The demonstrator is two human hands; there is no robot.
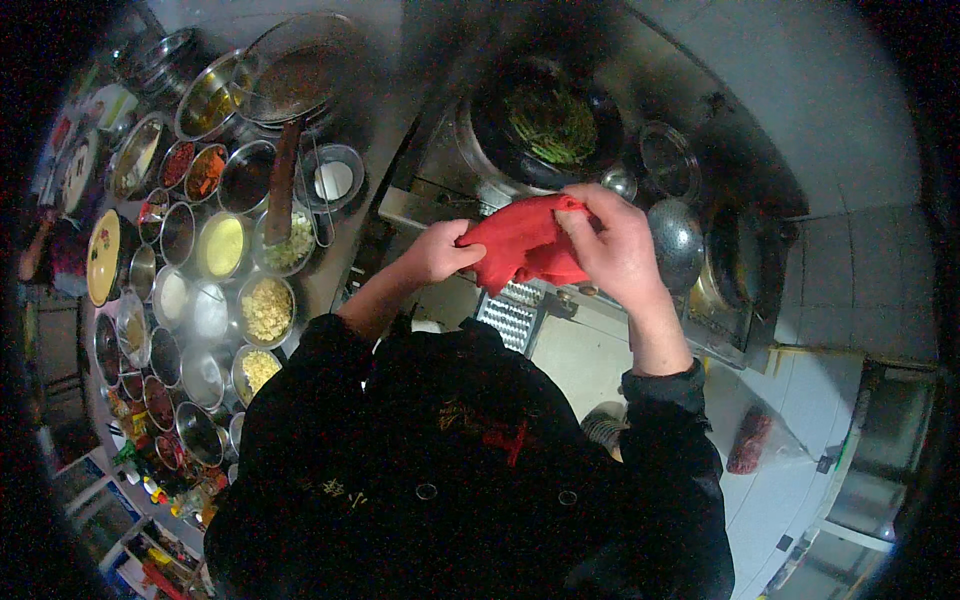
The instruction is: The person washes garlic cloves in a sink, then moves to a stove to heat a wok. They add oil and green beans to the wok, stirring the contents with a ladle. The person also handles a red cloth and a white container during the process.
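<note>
A red cloth (517, 236) is stretched between my two hands, in front of the stove. My left hand (442, 253) pinches its left edge between thumb and fingers. Its upper right corner is gripped by my right hand (611, 240). Beyond the cloth, a dark wok (495, 124) sits on the burner with long green vegetables (559, 124) inside. A metal ladle bowl (619, 184) rests just right of the wok, close to my right hand. Part of the stove front is hidden behind the cloth.
Left, a counter holds several bowls, including chopped garlic (268, 307) and chopped greens (285, 244). A strainer with a wooden handle (283, 184) lies across them. Right of the stove are a rounded metal pan (675, 244) and a bagged red item (750, 442). Another person's arm (36, 244) shows far left.
</note>
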